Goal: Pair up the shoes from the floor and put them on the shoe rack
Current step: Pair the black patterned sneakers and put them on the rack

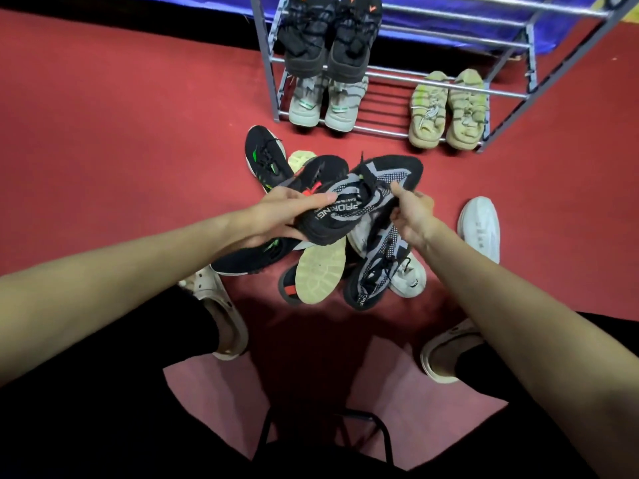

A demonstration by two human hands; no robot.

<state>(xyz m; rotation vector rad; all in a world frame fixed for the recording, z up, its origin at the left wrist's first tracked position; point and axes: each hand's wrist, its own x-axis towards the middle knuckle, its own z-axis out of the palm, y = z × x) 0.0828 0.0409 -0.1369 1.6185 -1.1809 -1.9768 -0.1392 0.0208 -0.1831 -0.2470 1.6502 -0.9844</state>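
Shoe [377, 188], grey-black, gripped at heel by my left hand [276, 216]; right hand [411, 216] pinches its collar. Risk: its mate [377, 271] lies tangled in the pile, laces may snag.

Red carpet floor [103, 140] throughout, dark shadow patch near bottom centre, blue cloth [449, 15] along the far edge behind the rack, black gap beneath it, black metal stool frame [377, 433] at bottom, overhead light.

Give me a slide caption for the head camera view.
Both hands lift a black-and-grey sneaker from the floor pile, shoe rack ahead.
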